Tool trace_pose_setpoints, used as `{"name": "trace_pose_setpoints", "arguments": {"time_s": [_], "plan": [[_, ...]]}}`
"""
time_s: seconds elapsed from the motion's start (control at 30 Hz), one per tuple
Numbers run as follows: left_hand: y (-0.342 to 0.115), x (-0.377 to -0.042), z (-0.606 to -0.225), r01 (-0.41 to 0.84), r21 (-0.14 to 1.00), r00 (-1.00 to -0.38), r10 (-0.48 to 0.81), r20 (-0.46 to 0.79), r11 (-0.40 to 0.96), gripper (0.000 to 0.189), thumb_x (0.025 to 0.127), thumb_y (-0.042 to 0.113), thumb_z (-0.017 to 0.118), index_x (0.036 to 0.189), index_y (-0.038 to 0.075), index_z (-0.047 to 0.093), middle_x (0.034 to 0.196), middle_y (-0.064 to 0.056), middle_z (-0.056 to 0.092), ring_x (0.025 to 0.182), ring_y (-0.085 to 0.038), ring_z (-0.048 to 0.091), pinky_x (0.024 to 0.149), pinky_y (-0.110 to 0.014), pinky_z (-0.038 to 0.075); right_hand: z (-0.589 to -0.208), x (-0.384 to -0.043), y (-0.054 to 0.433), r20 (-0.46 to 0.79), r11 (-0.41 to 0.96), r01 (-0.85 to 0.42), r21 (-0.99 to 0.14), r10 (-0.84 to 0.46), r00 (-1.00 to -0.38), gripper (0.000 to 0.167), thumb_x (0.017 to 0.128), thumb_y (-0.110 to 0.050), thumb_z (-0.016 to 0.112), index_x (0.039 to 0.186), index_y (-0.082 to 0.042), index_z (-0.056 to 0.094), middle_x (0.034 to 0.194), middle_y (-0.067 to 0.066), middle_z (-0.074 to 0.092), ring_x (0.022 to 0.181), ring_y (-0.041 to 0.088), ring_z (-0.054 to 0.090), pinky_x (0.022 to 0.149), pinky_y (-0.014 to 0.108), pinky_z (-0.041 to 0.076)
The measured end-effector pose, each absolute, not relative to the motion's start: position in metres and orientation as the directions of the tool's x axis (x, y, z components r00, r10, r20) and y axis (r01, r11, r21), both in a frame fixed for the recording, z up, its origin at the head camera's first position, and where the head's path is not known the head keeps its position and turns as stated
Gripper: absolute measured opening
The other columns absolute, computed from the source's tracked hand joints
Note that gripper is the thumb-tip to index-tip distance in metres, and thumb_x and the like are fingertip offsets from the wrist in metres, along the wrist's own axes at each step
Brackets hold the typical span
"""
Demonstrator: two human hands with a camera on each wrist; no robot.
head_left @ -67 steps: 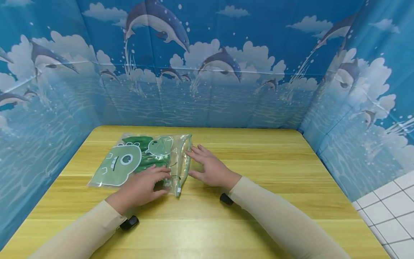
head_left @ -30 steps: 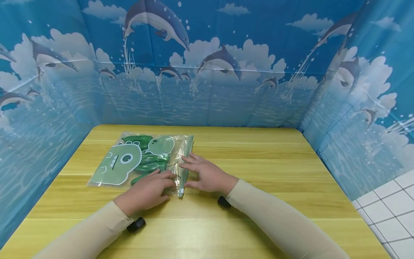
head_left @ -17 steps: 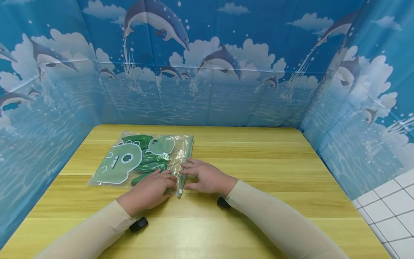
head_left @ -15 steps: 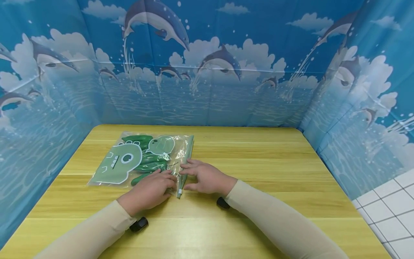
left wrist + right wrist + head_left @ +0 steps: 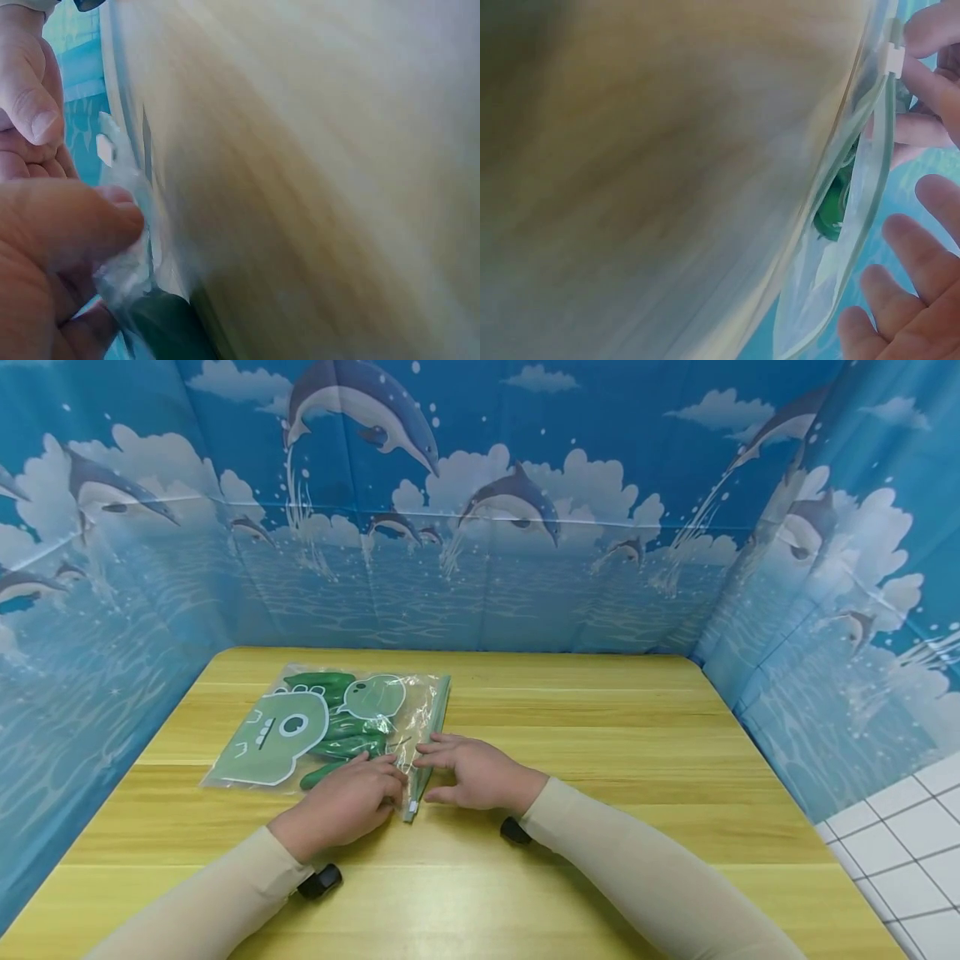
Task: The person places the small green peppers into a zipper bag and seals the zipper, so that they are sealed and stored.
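Observation:
A clear slider zip bag (image 5: 420, 710) with green monster prints lies flat on the left part of the table. Several long, glossy green peppers (image 5: 348, 743) show through it. My left hand (image 5: 341, 802) pinches the bag's near side between thumb and fingers, close to the zip end. The white slider (image 5: 892, 60) sits at the near end of the green zip strip. In the right wrist view the bag's mouth gapes, with a green pepper (image 5: 831, 210) visible inside. My right hand (image 5: 480, 774) hovers beside the zip strip, fingers spread and holding nothing.
The yellow wood-grain table (image 5: 600, 735) extends to the right of the bag. A blue dolphin-print curtain (image 5: 480, 593) encloses its back and sides. White floor tiles (image 5: 911, 827) show at lower right.
My left hand has shifted right along the bag's near side to the zip end. My right hand has come a little nearer the front. The bag's zip edge has straightened.

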State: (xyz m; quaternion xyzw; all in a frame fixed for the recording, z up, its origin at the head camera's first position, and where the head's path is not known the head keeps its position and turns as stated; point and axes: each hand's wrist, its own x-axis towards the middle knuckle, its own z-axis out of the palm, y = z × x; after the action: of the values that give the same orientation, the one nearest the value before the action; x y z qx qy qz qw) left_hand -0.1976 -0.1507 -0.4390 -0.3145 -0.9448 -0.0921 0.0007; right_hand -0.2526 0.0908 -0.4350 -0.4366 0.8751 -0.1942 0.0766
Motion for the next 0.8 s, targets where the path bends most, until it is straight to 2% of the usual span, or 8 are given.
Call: {"name": "trace_pose_setpoints", "arguments": {"time_s": [0.2, 0.4, 0.53, 0.7, 0.8], "plan": [[-0.158, -0.200, -0.441, 0.624, 0.189, -0.781, 0.613, 0.121, 0.758, 0.014, 0.096, 0.013, 0.071, 0.088, 0.026, 0.070, 0.113, 0.008, 0.073, 0.130, -0.025, 0.065, 0.117, -0.067, 0.039, -0.434, -0.252, 0.089, 0.047, 0.532, -0.747, -0.398, -0.802, -0.596, 0.057, 0.098, -0.039, 0.075, 0.149, -0.018, 0.062, 0.162, 0.002, 0.051, 0.159, 0.028, 0.035, 0.127, 0.046, 0.034], [-0.167, -0.200, -0.441, 0.654, 0.240, -0.756, 0.614, 0.224, 0.717, 0.012, 0.097, 0.016, 0.071, 0.093, 0.026, 0.066, 0.103, 0.013, 0.067, 0.106, -0.013, 0.069, 0.115, -0.064, 0.044, -0.433, -0.251, 0.087, 0.072, 0.528, -0.761, -0.378, -0.802, -0.593, 0.055, 0.097, -0.039, 0.076, 0.148, -0.021, 0.064, 0.162, 0.002, 0.051, 0.159, 0.029, 0.033, 0.132, 0.053, 0.017], [-0.170, -0.199, -0.437, 0.655, 0.265, -0.754, 0.591, 0.287, 0.707, 0.009, 0.098, 0.016, 0.072, 0.097, 0.024, 0.067, 0.109, 0.010, 0.072, 0.109, -0.016, 0.070, 0.112, -0.053, 0.051, -0.431, -0.250, 0.086, 0.096, 0.523, -0.763, -0.380, -0.798, -0.595, 0.052, 0.097, -0.039, 0.077, 0.144, -0.021, 0.066, 0.158, 0.001, 0.056, 0.158, 0.028, 0.036, 0.133, 0.055, 0.013], [-0.171, -0.197, -0.431, 0.635, 0.271, -0.767, 0.549, 0.331, 0.723, 0.005, 0.101, 0.019, 0.070, 0.104, 0.022, 0.070, 0.113, 0.006, 0.074, 0.118, -0.019, 0.071, 0.098, -0.041, 0.059, -0.430, -0.249, 0.082, 0.155, 0.496, -0.783, -0.375, -0.800, -0.580, 0.043, 0.097, -0.035, 0.078, 0.135, -0.018, 0.072, 0.140, -0.003, 0.070, 0.143, 0.020, 0.057, 0.131, 0.052, 0.025], [-0.171, -0.197, -0.429, 0.636, 0.267, -0.762, 0.533, 0.368, 0.724, 0.006, 0.101, 0.018, 0.069, 0.106, 0.020, 0.071, 0.113, 0.004, 0.076, 0.121, -0.021, 0.071, 0.100, -0.042, 0.059, -0.429, -0.248, 0.079, 0.201, 0.477, -0.798, -0.369, -0.797, -0.569, 0.037, 0.096, -0.033, 0.078, 0.129, -0.017, 0.075, 0.129, -0.003, 0.076, 0.126, 0.015, 0.068, 0.121, 0.044, 0.043]]}}
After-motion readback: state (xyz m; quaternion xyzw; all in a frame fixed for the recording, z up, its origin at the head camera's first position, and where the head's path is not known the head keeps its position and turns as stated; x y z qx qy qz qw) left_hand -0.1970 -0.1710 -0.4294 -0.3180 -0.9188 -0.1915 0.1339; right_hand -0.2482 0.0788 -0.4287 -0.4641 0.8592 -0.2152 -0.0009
